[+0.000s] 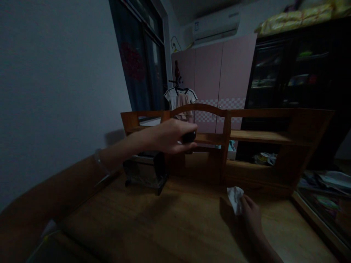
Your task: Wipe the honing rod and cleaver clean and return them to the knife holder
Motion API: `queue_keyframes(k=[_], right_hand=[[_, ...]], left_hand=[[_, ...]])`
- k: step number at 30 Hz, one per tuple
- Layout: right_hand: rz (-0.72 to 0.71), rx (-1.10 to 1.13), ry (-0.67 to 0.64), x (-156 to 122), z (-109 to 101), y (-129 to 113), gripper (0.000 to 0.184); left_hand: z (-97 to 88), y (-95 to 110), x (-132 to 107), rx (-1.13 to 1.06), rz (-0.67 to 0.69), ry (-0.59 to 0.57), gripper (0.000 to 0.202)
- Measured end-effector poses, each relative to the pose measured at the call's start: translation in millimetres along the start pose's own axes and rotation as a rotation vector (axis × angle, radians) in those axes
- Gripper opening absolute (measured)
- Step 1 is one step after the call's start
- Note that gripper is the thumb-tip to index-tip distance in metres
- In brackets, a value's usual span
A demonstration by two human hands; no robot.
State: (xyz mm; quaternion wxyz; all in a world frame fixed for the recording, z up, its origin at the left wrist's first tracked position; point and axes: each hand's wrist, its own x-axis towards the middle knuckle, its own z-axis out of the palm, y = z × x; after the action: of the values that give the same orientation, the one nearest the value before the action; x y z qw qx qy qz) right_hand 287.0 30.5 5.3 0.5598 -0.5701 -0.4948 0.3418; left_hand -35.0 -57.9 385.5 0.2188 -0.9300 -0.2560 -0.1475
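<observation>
Stretched out ahead, my left hand (175, 135) is closed round a small dark rounded object (189, 137), whose kind the dim light does not show. It hangs in front of the middle of the wooden shelf rack (197, 107). A clear bangle (99, 160) circles my left wrist. Low on the right, my right hand (251, 213) pinches a crumpled white tissue (235, 200) just above the wooden desk (175, 226). Part of the dark object is hidden by the left fingers.
A dark boxy thing on feet (144, 171) stands on the desk at the left, below my forearm. Bundled items (264, 159) lie on the right shelf. Papers (336, 180) are piled beyond the desk's right edge. Behind stand pink cabinets (207, 73) and a hanging shirt (172, 96).
</observation>
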Motion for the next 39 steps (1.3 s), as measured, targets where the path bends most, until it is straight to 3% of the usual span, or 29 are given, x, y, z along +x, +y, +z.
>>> queue_keyframes(k=[2,6,11,21,25,29,33,36,39], right_hand=[[0.015,0.021,0.057,2,-5,-2,0.058],[0.053,0.079,0.101,4,-8,-1,0.057],[0.057,0.123,0.130,3,-6,4,0.048],[0.013,0.125,0.089,-1,0,5,0.048],[-0.031,0.095,0.094,-1,0,4,0.044],[-0.057,0.084,0.089,-2,2,3,0.041],[-0.070,0.080,0.081,-5,4,1,0.040],[-0.076,0.076,0.068,-8,5,-1,0.038],[-0.085,0.065,0.060,-9,5,0,0.040]], left_hand=[[32.1,22,-14,0.092,0.029,0.005,0.019],[89.6,58,-40,0.214,0.100,-0.089,0.009],[132.1,96,-59,0.255,0.218,-0.081,0.007],[192.6,158,-84,0.183,0.313,-0.020,0.009],[201.2,173,-99,0.144,0.349,-0.049,0.012],[192.6,178,-110,0.037,0.380,-0.168,0.024],[190.8,175,-115,-0.021,0.411,-0.163,0.020],[209.4,170,-117,-0.098,0.418,-0.122,0.025],[240.1,164,-118,-0.188,0.489,-0.059,0.045]])
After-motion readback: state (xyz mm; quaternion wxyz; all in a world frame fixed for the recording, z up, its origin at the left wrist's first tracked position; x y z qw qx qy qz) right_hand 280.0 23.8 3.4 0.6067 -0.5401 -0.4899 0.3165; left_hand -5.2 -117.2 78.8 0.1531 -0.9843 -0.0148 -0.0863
